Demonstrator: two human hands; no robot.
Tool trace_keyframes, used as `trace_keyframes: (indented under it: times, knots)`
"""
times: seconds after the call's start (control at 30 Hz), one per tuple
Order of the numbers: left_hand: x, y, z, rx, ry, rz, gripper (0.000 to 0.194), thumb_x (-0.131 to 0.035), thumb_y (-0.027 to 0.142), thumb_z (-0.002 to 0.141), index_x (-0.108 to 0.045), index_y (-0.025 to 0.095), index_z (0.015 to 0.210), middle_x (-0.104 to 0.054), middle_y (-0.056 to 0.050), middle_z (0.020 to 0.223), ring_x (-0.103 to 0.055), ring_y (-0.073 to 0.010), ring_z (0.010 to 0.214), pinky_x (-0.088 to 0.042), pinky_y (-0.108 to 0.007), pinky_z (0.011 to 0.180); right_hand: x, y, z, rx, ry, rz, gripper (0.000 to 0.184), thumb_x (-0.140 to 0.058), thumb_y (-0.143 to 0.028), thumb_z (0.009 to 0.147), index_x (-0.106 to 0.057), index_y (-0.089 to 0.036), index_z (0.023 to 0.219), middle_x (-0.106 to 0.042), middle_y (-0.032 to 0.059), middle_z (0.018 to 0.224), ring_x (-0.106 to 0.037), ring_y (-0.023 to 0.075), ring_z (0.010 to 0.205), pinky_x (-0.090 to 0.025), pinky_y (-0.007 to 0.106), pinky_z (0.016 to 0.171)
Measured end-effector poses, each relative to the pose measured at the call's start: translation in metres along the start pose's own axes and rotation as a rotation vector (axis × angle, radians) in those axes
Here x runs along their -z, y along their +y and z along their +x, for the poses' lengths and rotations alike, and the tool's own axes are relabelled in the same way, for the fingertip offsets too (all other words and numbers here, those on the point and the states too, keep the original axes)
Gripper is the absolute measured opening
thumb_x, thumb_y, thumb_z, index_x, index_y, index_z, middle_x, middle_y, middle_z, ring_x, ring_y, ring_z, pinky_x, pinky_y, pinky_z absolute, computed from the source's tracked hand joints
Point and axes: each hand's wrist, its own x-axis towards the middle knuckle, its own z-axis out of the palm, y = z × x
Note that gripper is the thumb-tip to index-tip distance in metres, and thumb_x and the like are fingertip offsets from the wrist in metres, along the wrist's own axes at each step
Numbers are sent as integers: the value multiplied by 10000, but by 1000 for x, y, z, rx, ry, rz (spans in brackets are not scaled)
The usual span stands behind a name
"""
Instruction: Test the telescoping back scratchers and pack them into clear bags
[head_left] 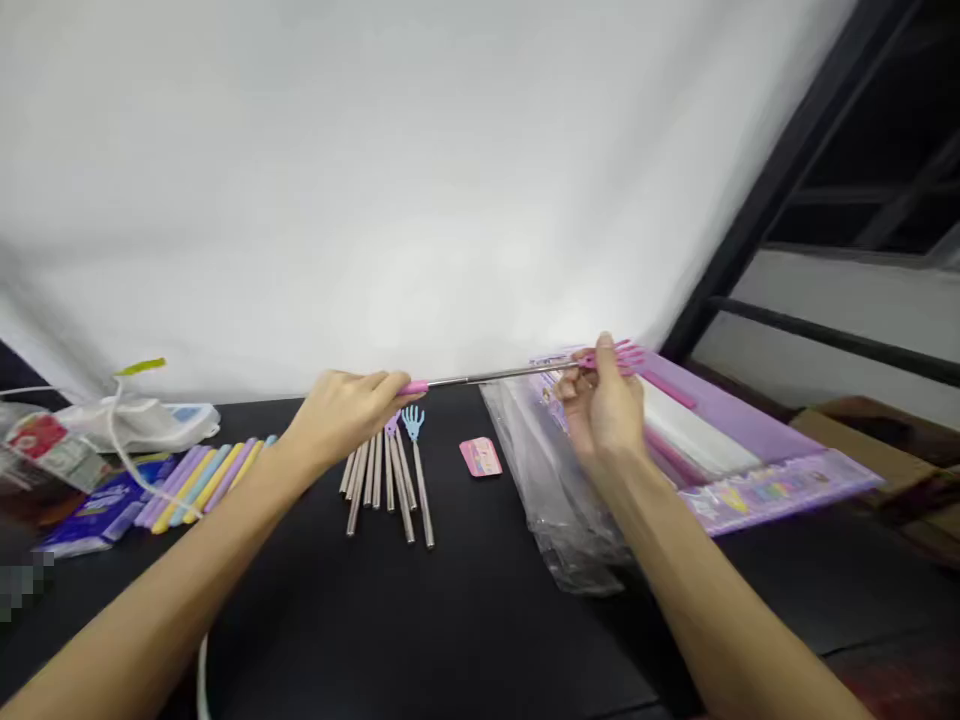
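A telescopic back scratcher (pixel 495 376) is stretched out level between both hands, above the black table. Its pink handle end is gripped by my left hand (pixel 352 410), fingers closed round it. At the other end my right hand (pixel 607 400) pinches the rod just below the pink claw-shaped head. Under and beside my left hand lie several metal back scratcher rods (pixel 405 490), with a blue claw head (pixel 412 422) and a purple one (pixel 392 424) showing. A small pink card (pixel 480 457) lies between the hands on the table.
Several pastel handles (pixel 199 485) lie in a row at left, near a blue packet (pixel 105 510), a white power strip (pixel 150 425) and a white cable. Clear plastic bags (pixel 555 510) and a purple box (pixel 787 490) with pink handles lie at right. A white sheet (pixel 420 190) hangs behind.
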Motion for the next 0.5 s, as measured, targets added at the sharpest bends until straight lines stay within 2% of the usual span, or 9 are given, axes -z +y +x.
trace_keyframes:
  times: [0.13,0.27,0.33,0.4,0.47,0.5]
  knots:
    - [0,25,10,7,-37,-70,436,-324,410,1065,-601,177,824,-689,-31,605,-643,-163,520,-194,-283,478,-14,17,-30,-166,-242,-157,410,-810,-527,705,-641,-154,691,-560,-38,495,-485,75,399,-365,203,386]
    - [0,36,10,33,-82,-140,403,-323,400,1063,-631,179,926,-701,-38,641,-644,-176,537,-199,-283,482,-16,17,-39,-260,-453,-196,352,-779,-484,769,-687,-144,751,-607,-19,562,-538,80,462,-435,216,477]
    - [2,37,8,50,-104,-200,354,-343,406,1056,-631,206,1104,-723,-33,710,-646,-184,559,-228,-277,494,-14,9,-36,-311,-530,-214,279,-816,-395,751,-709,-149,829,-666,-3,660,-618,99,576,-502,230,594]
    - [5,38,7,101,-134,-311,351,-357,393,1051,-558,244,1297,-719,-16,738,-643,-186,583,-285,-269,525,-10,-1,-30,-358,-591,-241,303,-844,-308,714,-706,-174,948,-736,25,826,-697,144,757,-541,275,750]
    - [9,40,7,212,-170,-470,371,-358,382,1046,-512,247,1355,-676,10,687,-617,-177,584,-337,-265,570,-5,-12,-22,-339,-603,-329,393,-822,-270,718,-676,-206,1076,-762,53,991,-719,188,898,-540,325,838]
    - [10,41,7,278,-190,-561,363,-356,382,1044,-525,239,1331,-640,25,648,-590,-167,569,-351,-262,586,-2,-18,-17,-297,-592,-438,397,-789,-271,742,-664,-210,1114,-763,66,1023,-723,198,902,-541,339,832]
